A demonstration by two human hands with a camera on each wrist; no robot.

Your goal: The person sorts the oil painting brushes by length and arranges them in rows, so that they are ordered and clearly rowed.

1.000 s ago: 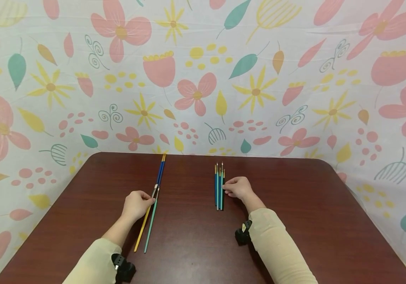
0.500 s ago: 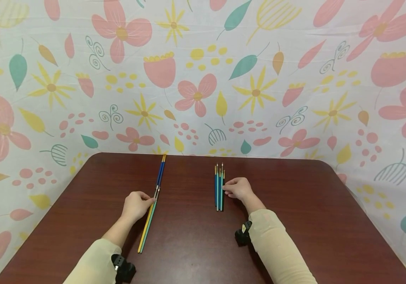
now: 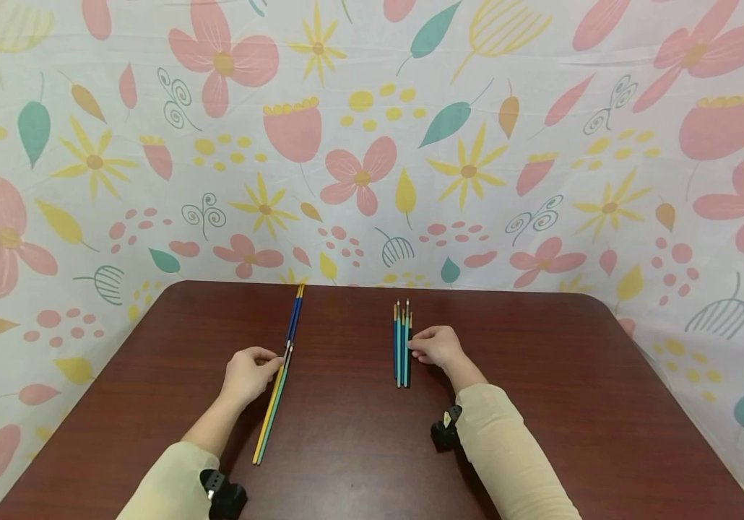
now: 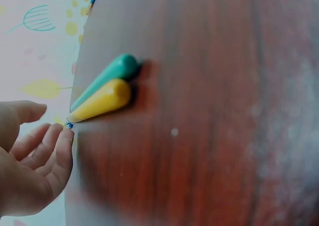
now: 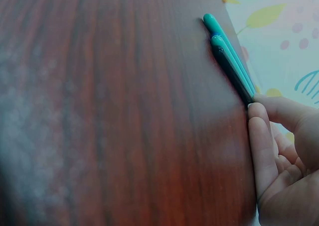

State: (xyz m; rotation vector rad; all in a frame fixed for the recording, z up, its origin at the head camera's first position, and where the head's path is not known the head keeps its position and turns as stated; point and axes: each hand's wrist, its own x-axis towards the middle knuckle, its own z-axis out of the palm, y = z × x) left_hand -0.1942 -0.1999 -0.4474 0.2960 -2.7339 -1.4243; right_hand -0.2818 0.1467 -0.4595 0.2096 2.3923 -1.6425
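A yellow paintbrush (image 3: pixel 265 422) and a teal paintbrush (image 3: pixel 273 417) lie side by side, slanting on the left of the table. Beyond their bristles, two blue-handled paintbrushes (image 3: pixel 294 318) continue the line to the far edge. My left hand (image 3: pixel 246 375) is beside the pair, fingertips right at the yellow one's upper part; in the left wrist view its thumb stands apart from the fingers. Right of centre lies a row of several blue, teal and black paintbrushes (image 3: pixel 399 354). My right hand (image 3: pixel 435 345) pinches the black paintbrush (image 5: pixel 234 76) at the row's right side.
The dark brown table (image 3: pixel 346 448) ends at a wall covering (image 3: pixel 372 108) printed with flowers and leaves. Black cameras (image 3: pixel 224 495) are strapped at both sleeves.
The yellow and teal paintbrushes have drawn together, their near ends now side by side. My left hand has shifted slightly left. My right hand stays in place.
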